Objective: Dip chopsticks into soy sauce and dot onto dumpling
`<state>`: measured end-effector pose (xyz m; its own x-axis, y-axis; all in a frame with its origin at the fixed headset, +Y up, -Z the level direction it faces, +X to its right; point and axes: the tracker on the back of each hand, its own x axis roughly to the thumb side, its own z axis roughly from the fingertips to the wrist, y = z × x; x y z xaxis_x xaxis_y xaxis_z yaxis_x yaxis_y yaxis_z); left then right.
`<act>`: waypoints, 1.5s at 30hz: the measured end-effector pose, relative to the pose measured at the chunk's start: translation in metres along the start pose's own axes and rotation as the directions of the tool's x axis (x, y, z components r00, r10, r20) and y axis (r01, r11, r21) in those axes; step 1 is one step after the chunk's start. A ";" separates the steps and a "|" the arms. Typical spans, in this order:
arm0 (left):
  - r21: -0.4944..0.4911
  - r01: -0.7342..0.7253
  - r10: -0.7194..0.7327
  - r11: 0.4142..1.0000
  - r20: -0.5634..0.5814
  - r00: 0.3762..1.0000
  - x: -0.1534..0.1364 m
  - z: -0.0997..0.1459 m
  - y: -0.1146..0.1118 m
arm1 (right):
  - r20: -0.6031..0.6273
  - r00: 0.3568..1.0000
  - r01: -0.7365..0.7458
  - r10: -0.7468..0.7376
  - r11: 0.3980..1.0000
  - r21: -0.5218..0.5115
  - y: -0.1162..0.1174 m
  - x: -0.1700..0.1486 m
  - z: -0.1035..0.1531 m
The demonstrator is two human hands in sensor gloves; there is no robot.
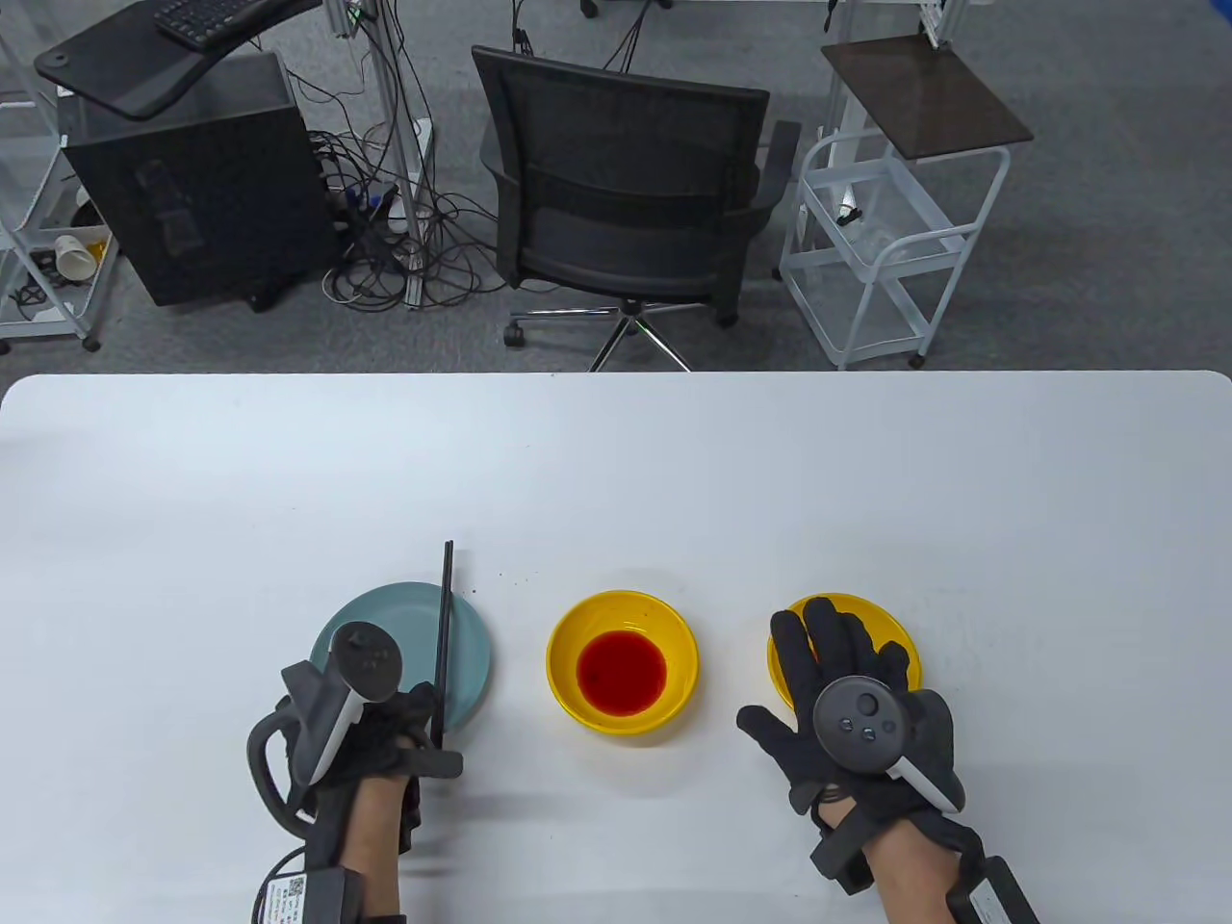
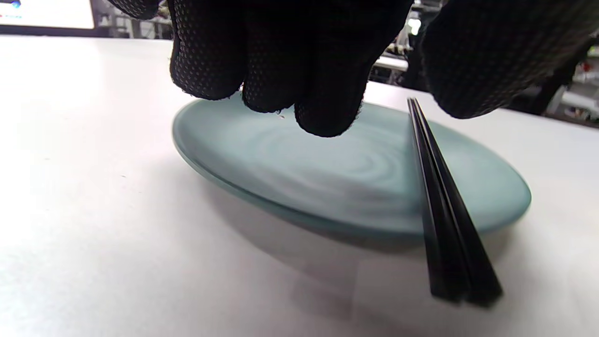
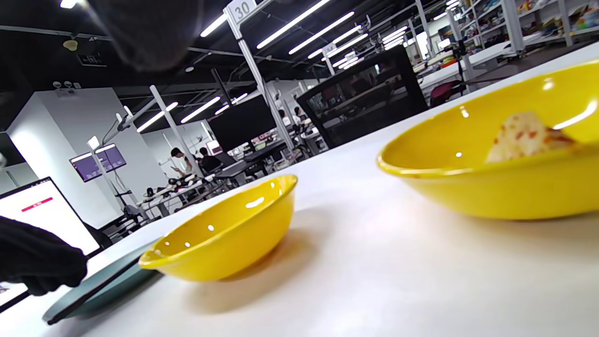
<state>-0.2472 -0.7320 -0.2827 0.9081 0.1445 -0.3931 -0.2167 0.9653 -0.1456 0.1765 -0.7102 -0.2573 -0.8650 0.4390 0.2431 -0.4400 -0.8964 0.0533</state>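
Note:
A pair of black chopsticks point(image 1: 442, 645) lies across the right side of a teal plate point(image 1: 385, 616), near ends toward me. My left hand point(image 1: 423, 712) hovers over the plate's near edge. In the left wrist view its fingers point(image 2: 323, 93) hang above the plate point(image 2: 327, 178) and the thumb sits just over the chopsticks point(image 2: 440, 206), with no grip shown. A yellow bowl of red sauce point(image 1: 623, 664) stands in the middle. My right hand point(image 1: 808, 664) lies spread over a second yellow bowl point(image 1: 885, 616). That bowl point(image 3: 468, 182) holds a dumpling point(image 3: 524, 135).
The white table point(image 1: 616, 462) stretches far behind the three dishes. A black office chair point(image 1: 626, 192) and a white cart point(image 1: 895, 231) stand beyond the far edge. The sauce bowl point(image 3: 224, 234) sits between the plate and the dumpling bowl.

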 end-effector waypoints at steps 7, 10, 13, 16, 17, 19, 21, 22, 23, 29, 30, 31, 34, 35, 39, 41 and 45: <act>-0.029 0.124 -0.125 0.992 -0.029 0.992 0.026 -0.004 -0.017 | -0.009 1.000 0.009 -0.009 1.000 0.002 -0.002 -0.005 0.001; -0.044 0.139 -0.141 0.989 -0.038 0.989 0.028 -0.007 -0.020 | -0.011 1.000 0.018 -0.018 1.000 0.002 -0.003 -0.006 0.001; -0.072 0.164 -0.167 0.984 -0.047 0.985 0.028 -0.012 -0.025 | -0.011 1.000 0.022 -0.022 1.000 0.000 -0.003 -0.005 0.000; -0.050 0.182 -0.184 0.982 -0.041 0.982 0.028 -0.013 -0.023 | -0.007 1.000 0.024 -0.024 1.000 0.005 -0.002 -0.004 0.000; -0.030 0.173 -0.174 0.985 -0.038 0.984 0.028 -0.012 -0.021 | -0.006 1.000 0.021 -0.021 1.000 0.006 -0.001 -0.004 0.000; -0.003 0.164 -0.164 0.987 -0.045 0.986 0.026 -0.011 -0.016 | -0.003 1.000 0.017 -0.017 1.000 0.009 -0.001 -0.003 0.000; 0.007 0.143 -0.143 0.990 -0.040 0.989 0.025 -0.009 -0.013 | 0.001 1.000 0.016 -0.016 1.000 0.009 -0.001 -0.002 0.001; 0.009 0.118 -0.117 0.993 -0.035 0.992 0.023 -0.007 -0.010 | 0.007 1.000 0.016 -0.016 1.000 0.006 -0.002 -0.001 0.002; 0.019 0.093 -0.093 0.995 -0.023 0.995 0.022 -0.005 -0.007 | 0.013 1.000 0.019 -0.020 1.000 0.003 -0.003 0.000 0.003; 0.088 -0.072 0.060 0.994 0.132 0.989 0.035 0.019 0.013 | 0.124 0.991 0.044 -0.039 0.998 -0.035 -0.006 0.021 0.011; 0.086 -0.110 0.093 0.990 0.182 0.979 0.042 0.026 0.015 | 0.161 0.986 0.044 -0.036 0.998 -0.043 -0.005 0.027 0.013; 0.077 -0.141 0.120 0.987 0.225 0.967 0.049 0.033 0.016 | 0.187 0.982 0.043 -0.034 0.998 -0.046 -0.004 0.032 0.014; 0.037 -0.202 0.178 0.979 0.337 0.924 0.068 0.051 0.018 | 0.283 0.959 0.038 -0.026 0.998 -0.040 0.002 0.050 0.018; 0.001 -0.225 0.207 0.974 0.389 0.898 0.077 0.059 0.017 | 0.332 0.943 0.046 -0.030 0.998 -0.041 0.006 0.059 0.021; -0.249 -0.348 0.428 0.904 0.487 0.761 0.095 0.072 0.006 | 0.483 0.875 0.080 -0.035 0.994 -0.072 0.016 0.084 0.026; -0.319 -0.350 0.471 0.881 0.517 0.714 0.102 0.079 0.002 | 0.454 0.891 0.014 0.001 1.000 -0.028 0.025 0.092 0.027; -0.342 -0.312 0.459 0.886 0.564 0.686 0.110 0.092 -0.001 | 0.444 0.896 -0.023 0.011 1.000 0.021 0.038 0.098 0.024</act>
<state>-0.1141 -0.6968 -0.2428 0.7261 0.6649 0.1753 -0.5977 0.7363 -0.3170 0.0812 -0.7026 -0.2087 -0.6729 0.3560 0.6484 -0.4149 -0.9074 0.0677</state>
